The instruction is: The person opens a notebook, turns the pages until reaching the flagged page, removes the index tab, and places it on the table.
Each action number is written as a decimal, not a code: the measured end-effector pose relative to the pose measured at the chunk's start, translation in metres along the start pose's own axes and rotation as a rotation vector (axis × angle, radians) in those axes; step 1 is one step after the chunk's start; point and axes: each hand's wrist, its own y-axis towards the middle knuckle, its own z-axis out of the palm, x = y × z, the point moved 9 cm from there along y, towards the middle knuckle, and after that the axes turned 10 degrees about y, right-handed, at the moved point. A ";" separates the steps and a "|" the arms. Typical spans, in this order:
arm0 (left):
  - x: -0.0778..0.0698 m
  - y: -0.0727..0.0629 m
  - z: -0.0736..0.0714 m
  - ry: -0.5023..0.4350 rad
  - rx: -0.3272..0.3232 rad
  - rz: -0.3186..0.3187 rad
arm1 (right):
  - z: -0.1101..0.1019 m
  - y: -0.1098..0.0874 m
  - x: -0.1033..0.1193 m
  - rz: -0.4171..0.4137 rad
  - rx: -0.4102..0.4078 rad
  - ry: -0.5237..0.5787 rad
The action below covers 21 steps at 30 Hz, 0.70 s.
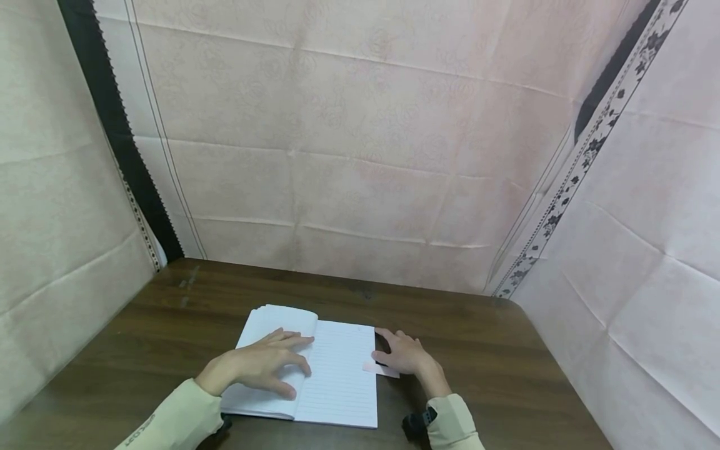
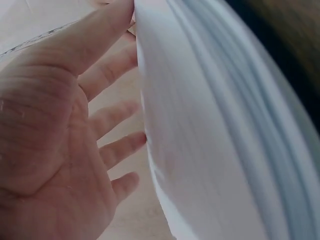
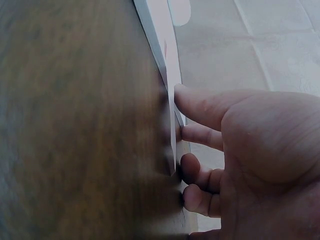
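An open notebook (image 1: 340, 381) with lined pages lies on the table, its thicker stack of pages on the left. My left hand (image 1: 261, 362) rests over the left page, fingers spread toward the fold. In the left wrist view, its fingertips meet the white page (image 2: 185, 135). My right hand (image 1: 407, 355) is at the notebook's right edge, index fingertip by the upper corner. A pale pink strip (image 1: 385, 370) overlaps the right page and juts past its edge. In the right wrist view, the right thumb (image 3: 200, 107) is right at the strip, the other fingers loosely bent near the tabletop.
The brown wooden table (image 1: 478, 337) has rounded far corners. Pale patterned cloth (image 1: 349, 156) hangs behind it and on both sides. A black device (image 1: 415, 426) is on the right wrist, beside the pale green sleeve (image 1: 452, 419).
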 end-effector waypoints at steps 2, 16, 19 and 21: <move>-0.001 -0.001 0.002 -0.013 0.022 0.004 | 0.001 0.000 0.000 -0.001 0.001 -0.005; 0.000 -0.009 0.011 -0.045 0.130 -0.070 | 0.001 -0.001 0.000 -0.048 0.027 0.051; 0.002 -0.009 0.013 -0.005 0.133 -0.109 | -0.002 -0.001 0.008 -0.116 0.042 0.091; 0.005 -0.008 0.013 0.028 0.133 -0.136 | -0.004 -0.002 0.015 -0.157 0.058 0.107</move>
